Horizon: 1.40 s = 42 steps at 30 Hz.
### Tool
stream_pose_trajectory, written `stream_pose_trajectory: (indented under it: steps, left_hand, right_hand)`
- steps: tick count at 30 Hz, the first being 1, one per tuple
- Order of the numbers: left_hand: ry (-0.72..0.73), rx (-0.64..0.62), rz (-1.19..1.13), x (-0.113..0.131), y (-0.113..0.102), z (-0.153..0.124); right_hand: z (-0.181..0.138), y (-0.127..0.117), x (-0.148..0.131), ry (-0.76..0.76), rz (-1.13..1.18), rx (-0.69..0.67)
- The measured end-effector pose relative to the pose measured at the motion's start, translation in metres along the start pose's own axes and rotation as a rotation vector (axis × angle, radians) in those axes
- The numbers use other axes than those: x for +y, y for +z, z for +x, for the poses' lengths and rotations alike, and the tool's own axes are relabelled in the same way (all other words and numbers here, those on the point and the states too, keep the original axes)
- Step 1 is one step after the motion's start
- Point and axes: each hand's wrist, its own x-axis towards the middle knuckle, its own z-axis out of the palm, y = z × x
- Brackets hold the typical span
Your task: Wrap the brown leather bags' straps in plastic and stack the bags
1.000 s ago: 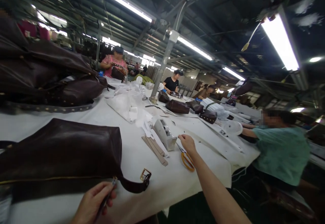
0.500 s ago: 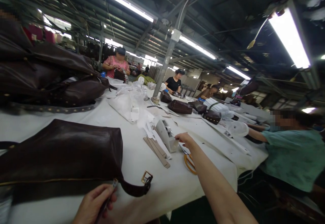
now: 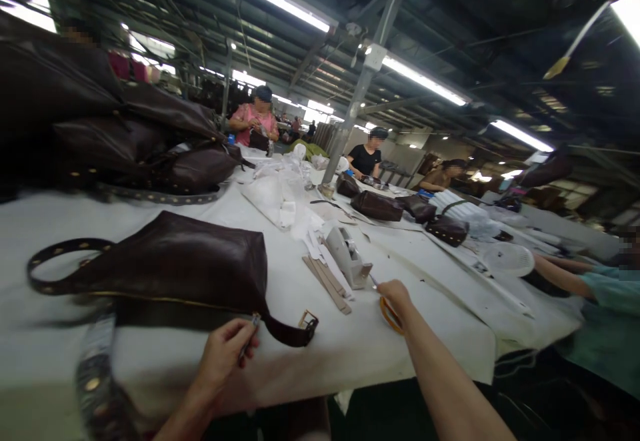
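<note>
A dark brown leather bag (image 3: 185, 267) lies on the white table (image 3: 350, 354) in front of me. Its strap ends in a brass buckle (image 3: 307, 321). My left hand (image 3: 225, 351) pinches a thin dark tool (image 3: 249, 337) whose tip is at the bag's lower right corner. My right hand (image 3: 395, 294) reaches out to the orange-handled scissors (image 3: 387, 314) lying on the table, fingers curled over them. Just beyond that hand stands a grey tape dispenser (image 3: 350, 257), and tan strips (image 3: 327, 284) lie left of it.
More brown bags (image 3: 150, 147) are piled at the far left. A studded strap (image 3: 95, 381) blurs past at the lower left. Further bags (image 3: 377, 204) and white wrapping (image 3: 280, 197) lie down the table. A person in green (image 3: 605, 314) sits at the right; others work farther back.
My view has swung left and down, showing the bag's looped handle. My right hand went from the tape dispenser back onto the scissors. My left hand has risen a little, with the tool still in it.
</note>
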Motion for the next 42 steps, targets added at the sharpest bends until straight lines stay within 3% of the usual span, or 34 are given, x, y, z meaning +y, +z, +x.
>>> stream_pose_trajectory:
  steps: [5, 7, 9, 11, 13, 17, 25, 29, 42]
  left_hand:
    - [0.022, 0.035, 0.032, -0.013, 0.004, -0.002]
    - [0.034, 0.052, 0.023, -0.016, 0.005, -0.003]
    - [0.049, 0.064, 0.017, -0.018, 0.007, -0.006]
    - [0.067, 0.069, 0.022, -0.019, 0.009, -0.009]
    - [0.088, 0.072, 0.03, -0.019, 0.01, -0.011]
    - [0.155, 0.101, 0.079, -0.021, 0.01, -0.012]
    - [0.315, 0.205, 0.375, -0.028, 0.009, -0.016]
    - [0.311, 0.207, 0.397, -0.03, 0.01, -0.018]
    - [0.298, 0.225, 0.452, -0.033, 0.01, -0.021]
  right_hand:
    - [-0.055, -0.01, -0.032, -0.071, 0.228, -0.29]
    - [-0.099, -0.009, -0.061, -0.09, 0.523, -0.589]
    - [-0.149, -0.001, -0.093, -0.12, 0.624, -0.91]
    - [-0.188, 0.015, -0.12, -0.132, 0.632, -1.088]
    - [-0.208, 0.037, -0.136, -0.208, 0.604, -1.06]
    - [-0.204, 0.073, -0.139, -0.399, 0.428, -0.751]
    - [-0.206, 0.081, -0.142, -0.577, -0.138, -0.443]
    - [-0.212, 0.082, -0.142, -0.593, -0.292, -0.408]
    - [-0.226, 0.083, -0.149, -0.59, -0.468, -0.376]
